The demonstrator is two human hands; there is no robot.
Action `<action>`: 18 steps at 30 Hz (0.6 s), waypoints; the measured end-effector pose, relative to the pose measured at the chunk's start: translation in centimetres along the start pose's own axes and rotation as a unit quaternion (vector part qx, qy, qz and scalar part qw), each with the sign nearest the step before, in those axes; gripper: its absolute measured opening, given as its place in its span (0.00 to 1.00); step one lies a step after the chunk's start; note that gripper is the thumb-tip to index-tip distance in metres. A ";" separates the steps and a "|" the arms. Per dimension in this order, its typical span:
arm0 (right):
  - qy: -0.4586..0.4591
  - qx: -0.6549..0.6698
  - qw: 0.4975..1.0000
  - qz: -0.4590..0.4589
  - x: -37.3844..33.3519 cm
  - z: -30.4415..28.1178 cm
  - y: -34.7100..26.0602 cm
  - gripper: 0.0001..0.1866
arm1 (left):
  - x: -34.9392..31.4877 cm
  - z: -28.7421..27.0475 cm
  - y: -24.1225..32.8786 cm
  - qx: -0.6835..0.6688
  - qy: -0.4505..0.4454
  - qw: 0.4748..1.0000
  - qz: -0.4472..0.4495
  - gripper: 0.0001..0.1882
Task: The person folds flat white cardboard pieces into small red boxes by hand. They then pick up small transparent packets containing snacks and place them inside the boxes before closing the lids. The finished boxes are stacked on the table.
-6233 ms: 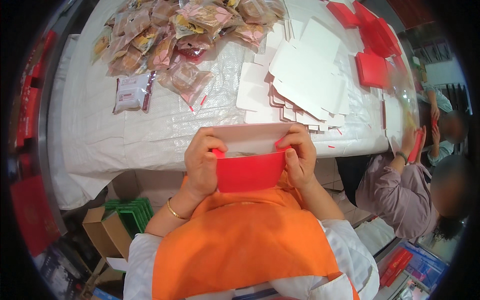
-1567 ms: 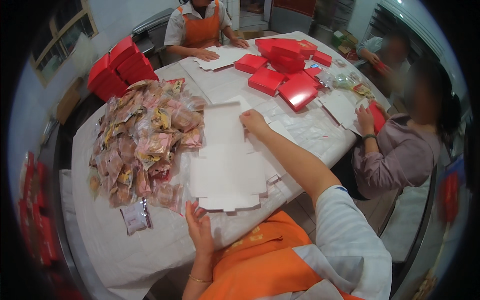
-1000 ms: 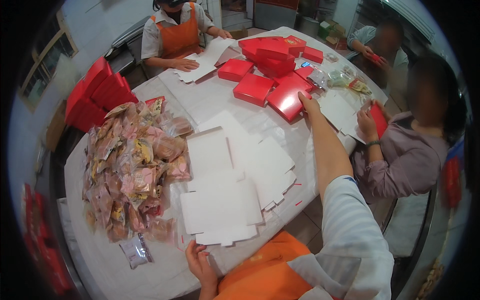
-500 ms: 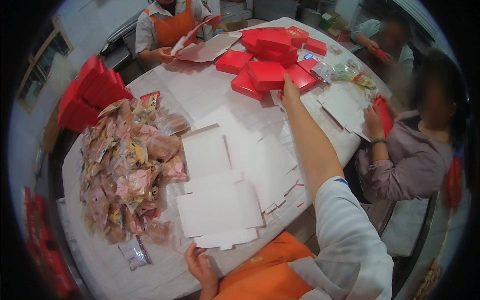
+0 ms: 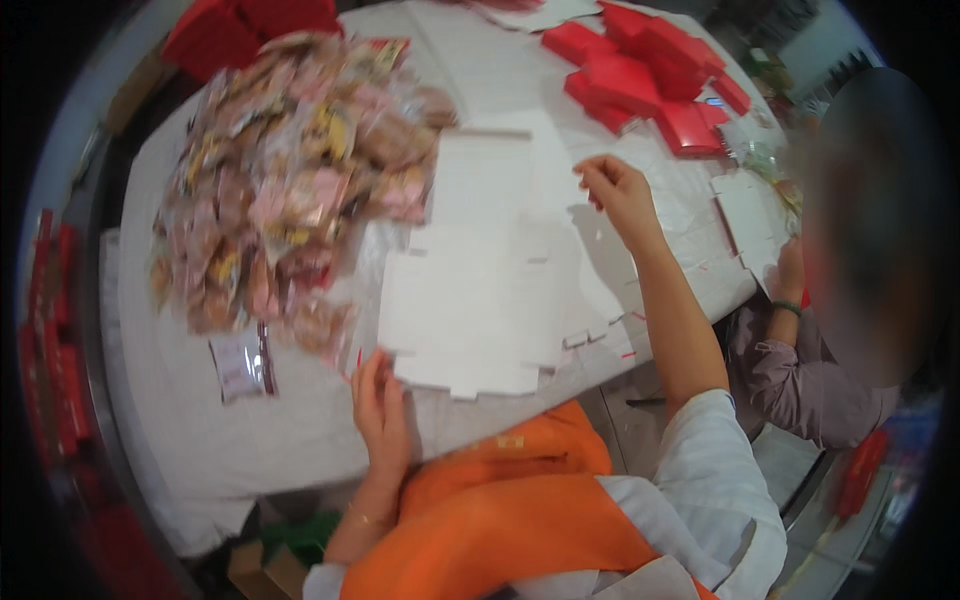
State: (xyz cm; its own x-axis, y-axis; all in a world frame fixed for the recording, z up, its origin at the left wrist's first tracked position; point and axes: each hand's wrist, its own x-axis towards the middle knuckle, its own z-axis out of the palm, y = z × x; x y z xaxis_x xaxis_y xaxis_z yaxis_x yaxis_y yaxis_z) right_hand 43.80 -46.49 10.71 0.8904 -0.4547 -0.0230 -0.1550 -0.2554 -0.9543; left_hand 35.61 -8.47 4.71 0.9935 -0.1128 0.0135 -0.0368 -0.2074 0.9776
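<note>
Flat white cardboard box blanks (image 5: 470, 310) lie stacked on the table in front of me, with cut flaps along their near edge. At the near left corner of the top blank is my left hand (image 5: 382, 412), its fingers stretched out and the tips at the cardboard's edge. My right hand (image 5: 618, 198) hovers over the right side of the blanks, fingers loosely bent and apart, holding nothing that I can see. Beyond it, closed red boxes (image 5: 620, 85) sit in a pile toward the far right.
A big heap of clear-wrapped baked goods (image 5: 300, 190) covers the table's left side. One silvery packet (image 5: 243, 365) lies nearer me. More red boxes (image 5: 225, 40) stand at the far left. A co-worker's arm (image 5: 790, 340) is at the right, beside another white blank (image 5: 752, 215).
My right hand has come away from a red box on the pile and drawn back toward me. The left hand is still at the blank's near left corner. The whole view has shifted.
</note>
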 end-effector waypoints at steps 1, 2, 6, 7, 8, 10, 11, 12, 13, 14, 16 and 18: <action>-0.009 -0.090 0.993 -0.076 -3.0 0.6 0.3 0.07 | 0.4 0.3 0.7 -0.016 -0.014 1.000 -0.013 0.19; -0.024 -0.176 0.971 -0.159 -5.5 1.4 0.3 0.07 | 0.6 0.6 1.2 -0.034 -0.021 0.999 -0.024 0.20; -0.009 -0.235 0.955 -0.183 -11.7 3.7 -0.3 0.15 | 1.0 0.5 0.6 0.010 -0.036 0.999 -0.004 0.22; 0.015 -0.241 0.951 -0.194 -12.5 3.8 0.3 0.17 | 1.2 0.7 0.7 0.005 -0.039 0.999 -0.013 0.22; 0.018 -0.196 0.970 -0.143 -13.0 3.8 0.7 0.21 | 1.2 0.8 0.7 -0.001 -0.042 0.999 -0.021 0.23; 0.058 -0.108 0.989 -0.089 -13.7 4.2 1.6 0.22 | 1.1 1.1 0.5 -0.024 -0.038 0.999 -0.016 0.23; 0.078 -0.063 0.993 -0.061 -14.0 4.5 1.7 0.23 | 1.1 1.2 0.5 -0.035 -0.037 0.999 -0.013 0.22; 0.085 -0.003 0.996 -0.041 -14.2 4.5 1.5 0.23 | 1.1 1.2 0.7 -0.049 -0.031 0.998 -0.012 0.22; 0.089 0.057 0.994 -0.016 -14.6 4.8 0.9 0.22 | 0.8 1.0 0.9 -0.060 -0.024 0.998 -0.015 0.22; 0.093 0.116 0.989 0.010 -14.9 5.0 0.6 0.22 | 0.6 0.9 1.0 -0.071 -0.018 0.997 -0.019 0.22; 0.068 0.017 0.997 -0.012 -14.5 4.5 1.0 0.24 | 0.3 1.0 0.9 -0.118 -0.014 0.993 -0.014 0.22; 0.075 -0.182 0.970 -0.144 -14.7 4.3 0.8 0.26 | -0.1 1.1 1.1 -0.150 -0.011 0.989 -0.018 0.22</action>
State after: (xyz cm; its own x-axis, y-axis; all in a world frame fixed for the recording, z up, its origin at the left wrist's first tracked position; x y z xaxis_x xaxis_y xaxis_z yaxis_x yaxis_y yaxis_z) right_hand 32.42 -36.38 9.05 0.8507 -0.4319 0.2997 -0.0737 -0.6624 -0.7455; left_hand 35.40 -9.76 5.57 0.9910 -0.1315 -0.0245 0.0358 0.0848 0.9957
